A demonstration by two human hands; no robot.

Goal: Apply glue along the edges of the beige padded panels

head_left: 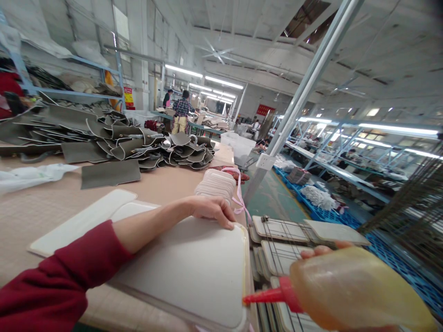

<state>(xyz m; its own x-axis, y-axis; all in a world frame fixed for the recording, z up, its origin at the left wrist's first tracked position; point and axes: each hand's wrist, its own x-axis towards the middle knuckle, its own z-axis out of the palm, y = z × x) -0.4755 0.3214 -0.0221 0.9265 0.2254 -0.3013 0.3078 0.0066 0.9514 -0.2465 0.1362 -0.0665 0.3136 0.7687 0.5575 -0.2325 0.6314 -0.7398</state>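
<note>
In the head view, a white panel point(194, 267) with rounded corners lies on top of a pile at the table's edge. My left hand point(214, 211) grips its far right corner, thumb on top and fingers curled around. In my right hand point(320, 251) is a squeeze bottle point(356, 286) of yellowish glue, lying on its side. Its red nozzle tip touches the panel's right edge, where a thin yellowish line of glue shows. Most of my right hand is hidden behind the bottle.
Beyond the pile stands a stack of small pale pieces point(215, 183) beside a pink ribbon point(238, 189). Grey-brown cut pieces point(114, 138) are heaped at the back left. On the right, a wire rack point(277, 226) holds more panels. A metal post point(301, 92) rises behind it.
</note>
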